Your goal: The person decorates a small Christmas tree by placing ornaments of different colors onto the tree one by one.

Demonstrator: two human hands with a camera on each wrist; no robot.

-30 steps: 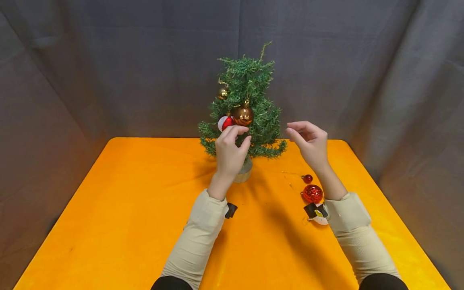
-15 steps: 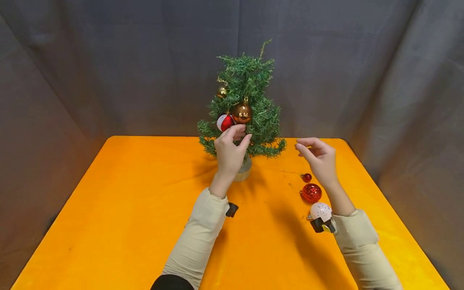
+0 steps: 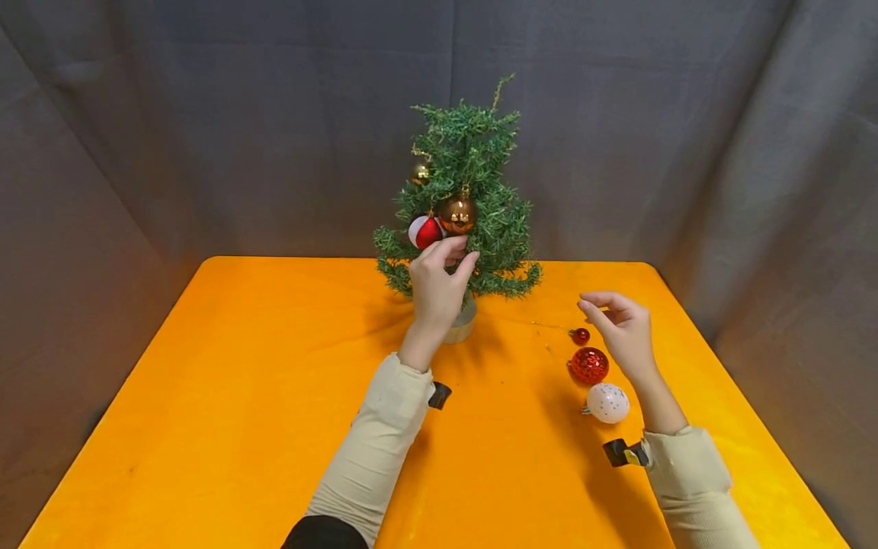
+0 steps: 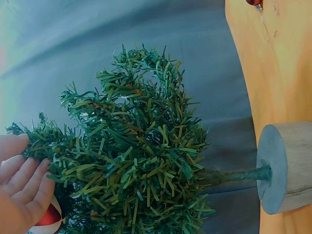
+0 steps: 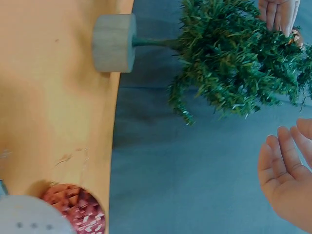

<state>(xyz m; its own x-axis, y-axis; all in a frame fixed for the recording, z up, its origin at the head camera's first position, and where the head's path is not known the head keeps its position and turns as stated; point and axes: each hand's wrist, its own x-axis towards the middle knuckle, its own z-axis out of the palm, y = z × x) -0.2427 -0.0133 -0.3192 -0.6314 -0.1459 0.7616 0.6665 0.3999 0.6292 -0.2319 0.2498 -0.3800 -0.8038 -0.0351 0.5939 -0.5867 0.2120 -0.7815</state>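
A small artificial Christmas tree (image 3: 504, 217) stands upright on a round wooden base (image 4: 295, 168). On its front hang a copper bauble (image 3: 457, 216) and a red-and-white bauble (image 3: 424, 231); a gold bauble (image 3: 421, 174) hangs higher, at the left. My left hand (image 3: 437, 284) is right at the branches just below these, fingers gently bent, thumb apart, nothing held. To the right of the tree, my right hand (image 3: 626, 332) is raised with relaxed fingers around nothing. Nearest it are a small dark red bauble (image 3: 581, 336) and a larger shiny red bauble (image 3: 588, 366).
A white speckled bauble (image 3: 607, 402) lies in front of the red ones on the orange tabletop (image 3: 240, 412). Thin gold hanging threads lie left of the baubles. A grey curtain (image 3: 309, 145) encloses the back and sides.
My right hand has moved away from the tree, right and toward me, uncovering the white bauble. The left hand has stayed almost still by the branches.
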